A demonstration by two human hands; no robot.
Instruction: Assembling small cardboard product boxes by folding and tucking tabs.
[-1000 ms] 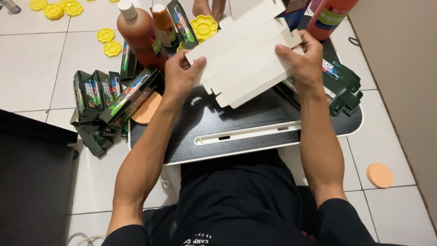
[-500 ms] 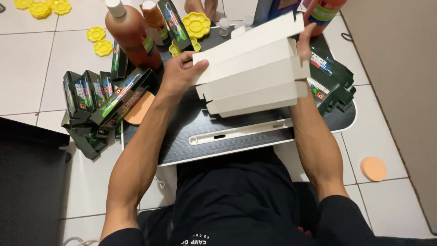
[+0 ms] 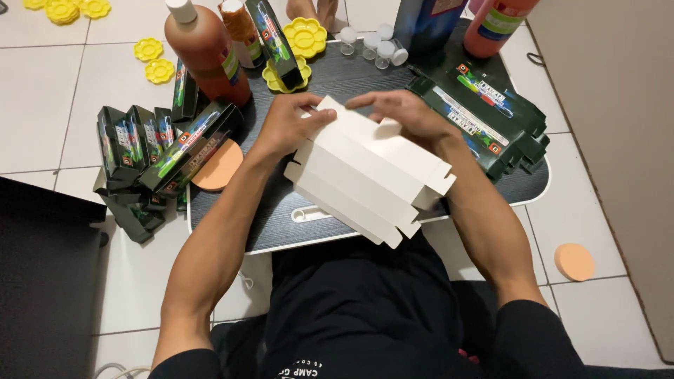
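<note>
Nearest the camera, the person sits in dark clothing with both forearms reaching forward over a dark wood-grain tabletop (image 3: 337,84) with a pale rim. Between the arms lies a white folded carton (image 3: 365,179), held above the near edge of the tabletop and tilted so that its long panels run from upper left to lower right, with open flaps at its right end. The left hand (image 3: 288,125) grasps the carton's upper left corner, thumb across the top panel. The right hand (image 3: 400,112) lies over the far edge of the carton, fingers curled down onto it, so both hands are closed on the same carton.

To the left, a stack of dark green flat boxes (image 3: 151,154) leans over the tabletop's left edge onto the tiled floor, with an orange round sponge (image 3: 219,168) just beside it on the tabletop. To the right, another pile of dark green boxes (image 3: 484,119) lies on the tabletop. A second orange sponge (image 3: 574,261) rests on the floor at the right.

Farther off stand a large brown-orange bottle (image 3: 203,49), a yellow flower-shaped palette (image 3: 307,35), a few small clear jars (image 3: 372,45) and a red-orange bottle (image 3: 495,24).
</note>
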